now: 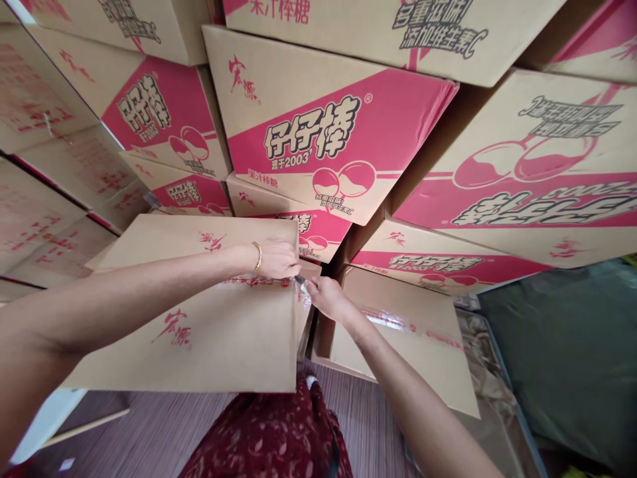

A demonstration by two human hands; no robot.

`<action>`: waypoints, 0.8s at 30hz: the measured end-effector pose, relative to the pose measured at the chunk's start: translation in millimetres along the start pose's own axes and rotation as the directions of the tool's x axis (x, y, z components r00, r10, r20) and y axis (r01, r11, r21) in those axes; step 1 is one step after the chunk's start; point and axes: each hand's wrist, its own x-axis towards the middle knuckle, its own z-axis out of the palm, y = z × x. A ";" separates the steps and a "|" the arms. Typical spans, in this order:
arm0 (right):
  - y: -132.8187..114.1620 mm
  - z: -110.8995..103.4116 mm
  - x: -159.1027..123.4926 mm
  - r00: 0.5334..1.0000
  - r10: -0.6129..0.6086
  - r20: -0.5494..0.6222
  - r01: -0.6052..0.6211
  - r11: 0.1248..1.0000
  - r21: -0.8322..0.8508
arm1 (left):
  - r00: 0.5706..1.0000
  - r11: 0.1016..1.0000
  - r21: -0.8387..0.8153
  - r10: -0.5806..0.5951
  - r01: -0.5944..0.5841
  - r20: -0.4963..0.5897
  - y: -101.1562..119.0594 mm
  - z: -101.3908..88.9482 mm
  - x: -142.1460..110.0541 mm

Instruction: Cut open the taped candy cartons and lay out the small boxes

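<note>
A closed cardboard box (199, 332) with red printed characters lies in front of me, a taped seam running across its top. My left hand (279, 257), with a gold bangle at the wrist, rests on the box top at the far right end of the seam, fingers curled down. My right hand (326, 297) is closed at the box's right edge, pinching a small shiny thing (301, 284) that looks like a blade or a tape end. The two hands almost touch.
Stacked cardboard boxes (318, 139) with pink and white print fill the wall ahead, left and right. Another closed box (398, 332) sits low on the right. A dark green sheet (562, 358) lies at the far right. Striped wood floor (164, 431) shows below.
</note>
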 end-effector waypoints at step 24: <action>12.3 5.8 -20.0 0.995 0.026 -0.097 -0.017 0.996 0.092 | 0.730 0.823 -0.085 -0.443 0.561 0.521 50.0 -23.7 8.0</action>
